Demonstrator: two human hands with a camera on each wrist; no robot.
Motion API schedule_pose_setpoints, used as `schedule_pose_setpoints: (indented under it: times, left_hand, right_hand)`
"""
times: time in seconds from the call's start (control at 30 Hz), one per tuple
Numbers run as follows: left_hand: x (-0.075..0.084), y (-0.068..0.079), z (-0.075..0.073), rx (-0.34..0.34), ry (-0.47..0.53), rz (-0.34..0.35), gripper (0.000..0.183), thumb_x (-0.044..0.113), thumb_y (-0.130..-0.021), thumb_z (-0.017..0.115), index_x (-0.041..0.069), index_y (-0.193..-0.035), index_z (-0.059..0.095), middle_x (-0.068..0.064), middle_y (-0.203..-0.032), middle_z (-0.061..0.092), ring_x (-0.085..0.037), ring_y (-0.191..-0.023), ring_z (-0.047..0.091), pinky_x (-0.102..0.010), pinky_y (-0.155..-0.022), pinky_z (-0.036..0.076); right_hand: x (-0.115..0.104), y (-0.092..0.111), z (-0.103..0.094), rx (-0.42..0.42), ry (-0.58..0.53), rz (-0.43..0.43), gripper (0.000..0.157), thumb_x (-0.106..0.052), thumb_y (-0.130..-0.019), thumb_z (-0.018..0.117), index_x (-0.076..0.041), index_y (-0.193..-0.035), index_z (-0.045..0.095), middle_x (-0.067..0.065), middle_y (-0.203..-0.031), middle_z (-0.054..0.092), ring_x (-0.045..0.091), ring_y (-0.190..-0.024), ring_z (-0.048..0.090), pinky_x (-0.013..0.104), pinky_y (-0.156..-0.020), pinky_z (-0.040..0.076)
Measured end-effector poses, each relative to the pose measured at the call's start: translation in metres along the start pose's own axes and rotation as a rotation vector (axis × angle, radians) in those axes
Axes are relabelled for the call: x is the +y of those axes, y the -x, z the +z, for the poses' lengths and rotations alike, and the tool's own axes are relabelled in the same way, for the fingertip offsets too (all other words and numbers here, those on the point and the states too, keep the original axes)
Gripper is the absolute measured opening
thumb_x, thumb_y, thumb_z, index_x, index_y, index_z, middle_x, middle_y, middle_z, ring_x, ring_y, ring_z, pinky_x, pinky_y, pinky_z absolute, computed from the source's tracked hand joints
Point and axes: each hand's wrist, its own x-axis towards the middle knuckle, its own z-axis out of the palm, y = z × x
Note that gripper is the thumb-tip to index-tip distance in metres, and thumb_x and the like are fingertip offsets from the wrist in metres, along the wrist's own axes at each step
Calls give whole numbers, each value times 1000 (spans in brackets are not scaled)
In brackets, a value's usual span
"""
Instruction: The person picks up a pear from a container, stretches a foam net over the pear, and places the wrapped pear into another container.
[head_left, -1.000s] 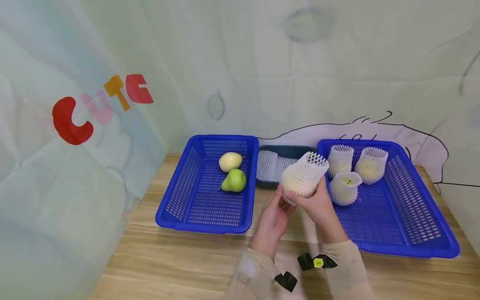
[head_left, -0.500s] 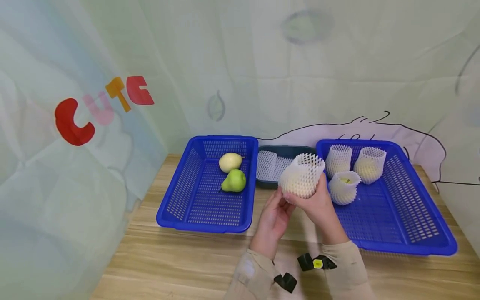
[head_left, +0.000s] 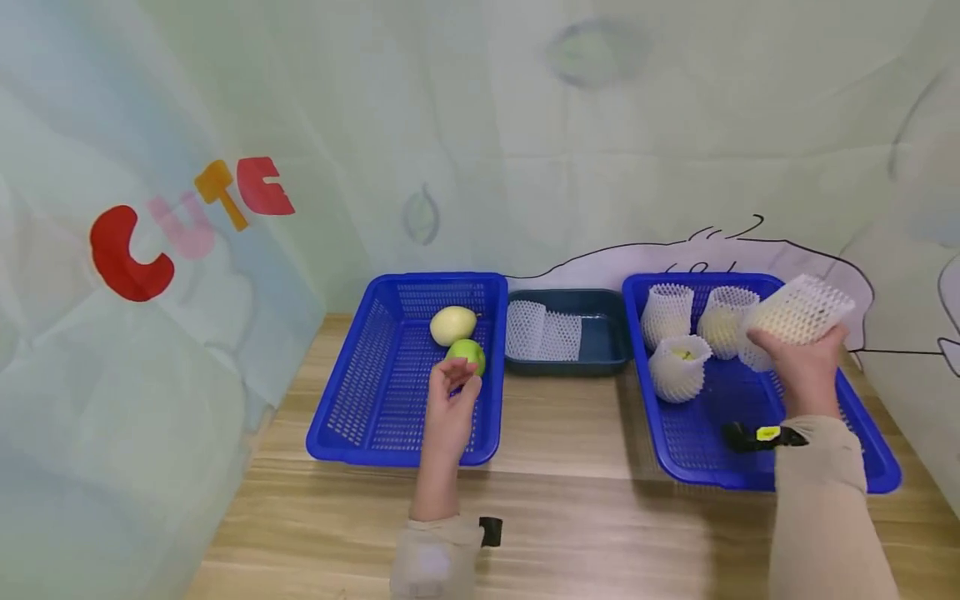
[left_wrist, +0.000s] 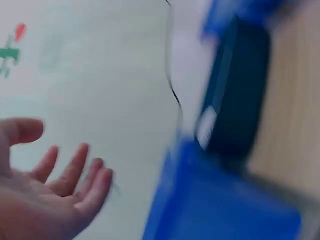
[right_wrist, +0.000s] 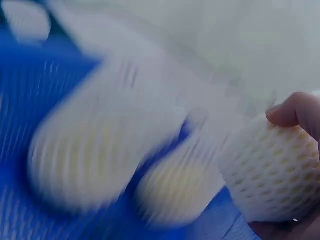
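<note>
My right hand (head_left: pixel 810 371) grips a pale pear in a white foam net sleeve (head_left: pixel 798 312), tilted, over the right blue basket (head_left: pixel 663 446). In the right wrist view the thumb and fingers wrap the netted pear (right_wrist: pixel 277 172). My left hand (head_left: pixel 450 408) is over the left blue basket (head_left: pixel 330 429), fingers loosely bent and holding nothing. It partly covers a green pear (head_left: pixel 467 352) in the head view. Beyond that lies a pale yellow pear (head_left: pixel 453 325). The left wrist view shows the empty left hand (left_wrist: pixel 55 195), palm up.
Several sleeved pears stand at the back left of the right basket, one a netted pear (head_left: pixel 678 371) with its stem showing. Between the baskets sits a dark green tray (head_left: pixel 606 337) with flat foam nets (head_left: pixel 543 332). A printed curtain (head_left: pixel 480 150) hangs behind the wooden table (head_left: pixel 562 450).
Both hands held the netted pear above the table between the baskets. The left let go and moved left to the left basket; the right carried the pear right, over the right basket.
</note>
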Motion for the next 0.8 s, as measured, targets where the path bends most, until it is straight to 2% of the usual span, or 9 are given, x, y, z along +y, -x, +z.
schedule_pose_setpoints:
  times: [0.07, 0.13, 0.2, 0.27, 0.47, 0.63, 0.8]
  left_hand:
    - [-10, -2, -9, -25, -149, -50, 30, 1, -89, 51, -7, -116, 42, -24, -113, 52, -33, -108, 48, -38, -89, 40]
    - [-21, -3, -13, -80, -250, -97, 31, 5, -90, 53, -7, -117, 44, -23, -114, 53, -35, -108, 48, -43, -91, 39]
    - [-28, -3, -15, -117, -301, -132, 32, 8, -91, 53, -6, -118, 45, -22, -113, 55, -36, -108, 49, -46, -93, 37]
    - [-34, -3, -15, -130, -323, -136, 32, 10, -91, 53, -5, -118, 46, -20, -112, 56, -34, -106, 50, -47, -93, 37]
    - [-38, -7, -14, -101, -258, -133, 30, 9, -91, 53, -6, -117, 47, -21, -110, 57, -33, -104, 52, -45, -92, 39]
    - [-38, -11, -12, -80, -225, -145, 29, 7, -91, 53, -6, -116, 48, -22, -110, 58, -32, -103, 52, -43, -91, 40]
    - [-37, -14, -11, -72, -216, -146, 28, 7, -91, 53, -7, -115, 49, -21, -109, 58, -31, -102, 53, -42, -90, 40]
  right_hand:
    - [18, -18, -6, -90, 99, 57, 111, -27, -80, 71, -18, -143, -20, 15, -152, -1, 33, -137, 7, 45, -109, 14]
    - [34, -31, -7, -160, 186, 84, 111, -27, -82, 69, -7, -141, -23, 24, -149, -2, 39, -135, 8, 48, -108, 15]
    - [45, -40, -5, -198, 249, 79, 111, -27, -81, 68, -1, -140, -22, 29, -146, 1, 43, -133, 11, 50, -107, 17]
    - [52, -47, -1, -215, 276, 56, 112, -27, -79, 71, 2, -139, -20, 32, -145, 3, 45, -132, 12, 51, -107, 18]
    - [58, -55, 3, -196, 450, -47, 115, -27, -72, 75, 8, -136, -14, 38, -140, 5, 52, -128, 15, 55, -105, 18]
    - [56, -59, 2, -178, 480, -70, 117, -32, -73, 74, 6, -135, -16, 37, -140, 3, 54, -127, 13, 56, -105, 16]
    - [49, -63, 1, -232, 513, -69, 120, -36, -74, 73, 8, -135, -20, 39, -139, -1, 56, -127, 11, 59, -104, 16]
